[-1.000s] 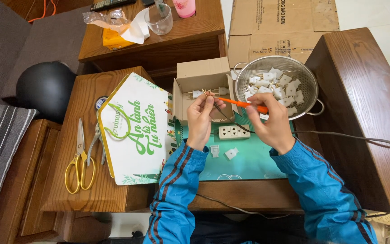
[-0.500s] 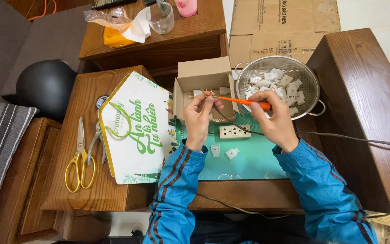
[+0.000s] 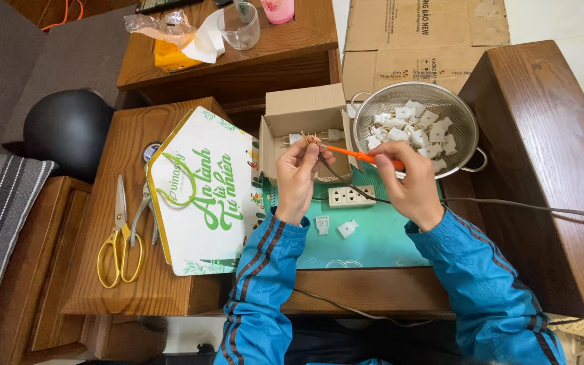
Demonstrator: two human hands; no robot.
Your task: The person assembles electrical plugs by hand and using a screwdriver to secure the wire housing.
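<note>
Just above the middle of the frame, my left hand (image 3: 297,177) pinches a small plug part with brass prongs (image 3: 309,139), fingers closed tight around it, held over the open cardboard box (image 3: 303,122). My right hand (image 3: 410,186) is wrapped around an orange-handled screwdriver (image 3: 359,155), its thin tip lying level and meeting the part at my left fingertips.

I judge the main risk to be the tip slipping off the tiny fitting and jabbing my left fingers, since the part is braced only by a fingertip pinch in mid-air. A slip could also flick the part or a screw down into the box or onto the green mat (image 3: 373,236) below. A dark cable (image 3: 508,205) trails from the part past my right hand to the right edge; its drag could twist the part out of my hold.

The part looks small, with thin brass-coloured pins sticking up and left; I cannot tell its body shape, as my fingers cover it.

To the upper right, a metal colander (image 3: 419,98) holds many white plug pieces. A white socket strip (image 3: 351,196) lies on the mat below my hands. Yellow-handled scissors (image 3: 119,236) rest at the left.
</note>
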